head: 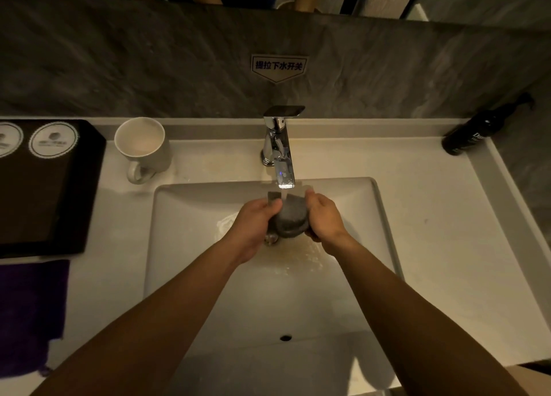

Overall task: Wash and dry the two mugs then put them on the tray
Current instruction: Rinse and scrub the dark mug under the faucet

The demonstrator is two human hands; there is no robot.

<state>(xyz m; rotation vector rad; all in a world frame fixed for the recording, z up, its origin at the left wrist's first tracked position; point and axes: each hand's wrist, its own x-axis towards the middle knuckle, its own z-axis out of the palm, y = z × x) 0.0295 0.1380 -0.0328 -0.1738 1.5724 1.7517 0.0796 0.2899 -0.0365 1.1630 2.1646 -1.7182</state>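
At twelve o'clock the sign (278,65) reads 提拉下水开关. Your left hand (253,225) and right hand (325,220) clasp the grey mug (290,217). Round labels (53,141) on the tray (44,202), nine o'clock, are too blurred to read.

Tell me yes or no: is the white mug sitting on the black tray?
No, the white mug stands on the counter beside the black tray.

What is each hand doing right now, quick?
Left hand: closed grip on the grey mug, under the running tap.
Right hand: closed grip on the same mug, opposite side.
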